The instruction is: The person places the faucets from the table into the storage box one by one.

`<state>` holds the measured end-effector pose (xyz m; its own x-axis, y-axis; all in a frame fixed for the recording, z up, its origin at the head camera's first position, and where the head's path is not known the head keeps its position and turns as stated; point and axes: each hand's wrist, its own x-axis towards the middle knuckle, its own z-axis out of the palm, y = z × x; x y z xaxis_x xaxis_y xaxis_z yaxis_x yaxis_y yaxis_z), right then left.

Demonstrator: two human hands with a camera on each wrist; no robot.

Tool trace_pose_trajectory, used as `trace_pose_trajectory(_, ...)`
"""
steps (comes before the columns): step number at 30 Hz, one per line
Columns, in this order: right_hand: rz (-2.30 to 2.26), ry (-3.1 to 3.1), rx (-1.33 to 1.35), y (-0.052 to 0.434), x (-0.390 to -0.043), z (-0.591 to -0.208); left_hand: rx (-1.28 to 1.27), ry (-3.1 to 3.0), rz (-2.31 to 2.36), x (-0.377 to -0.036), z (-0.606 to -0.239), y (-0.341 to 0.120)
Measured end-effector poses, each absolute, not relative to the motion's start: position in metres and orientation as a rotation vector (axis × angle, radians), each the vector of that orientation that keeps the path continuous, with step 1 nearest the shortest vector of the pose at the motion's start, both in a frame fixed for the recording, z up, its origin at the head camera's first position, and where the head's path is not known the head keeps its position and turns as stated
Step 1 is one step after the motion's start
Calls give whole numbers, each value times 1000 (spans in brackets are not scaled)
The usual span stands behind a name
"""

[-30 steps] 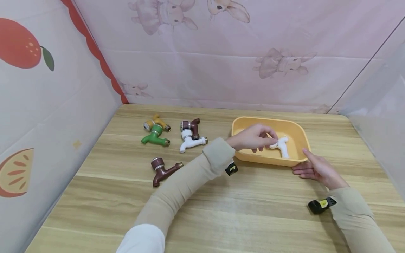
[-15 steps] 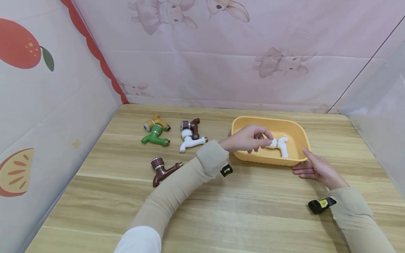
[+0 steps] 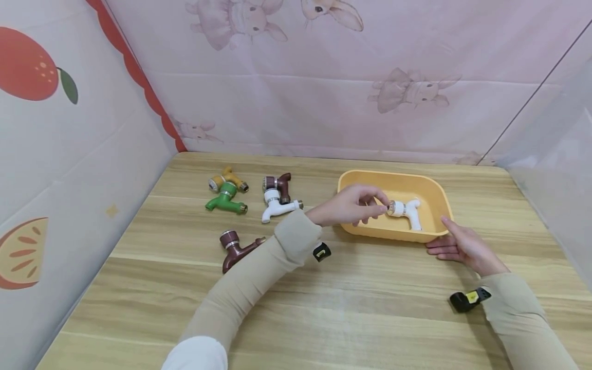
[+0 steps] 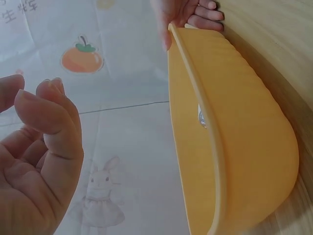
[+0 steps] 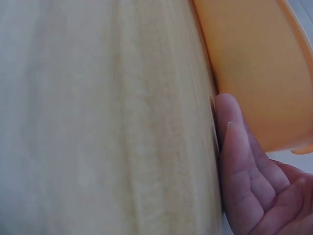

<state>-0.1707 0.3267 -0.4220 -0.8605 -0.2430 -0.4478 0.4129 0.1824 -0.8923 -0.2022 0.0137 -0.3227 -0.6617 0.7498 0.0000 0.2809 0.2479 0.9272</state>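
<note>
A white faucet lies inside the orange-yellow plastic basin at the right of the table. My left hand hovers over the basin's left part, its fingertips just left of the faucet's ribbed knob. In the left wrist view, thumb and loosely bent fingers stand apart with nothing between them. My right hand holds the basin's near right corner, thumb over the rim and the other fingers against the outside wall. The basin wall hides most of the faucet from the left wrist camera.
Left on the wooden table lie a yellow faucet, a green faucet, a dark red faucet and a white faucet. Another dark red faucet lies nearer, partly behind my left forearm. Printed walls enclose the table.
My left hand has let go of the white faucet's knob and drawn back to the left. The faucet stays in the basin. My right hand has not moved.
</note>
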Motion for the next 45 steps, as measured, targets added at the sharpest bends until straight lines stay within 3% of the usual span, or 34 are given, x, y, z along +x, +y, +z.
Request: trace_pose_trajectory(45, -1731, 1969, 165, 326, -170, -422, 955, 2186, 1483, -192, -327, -46)
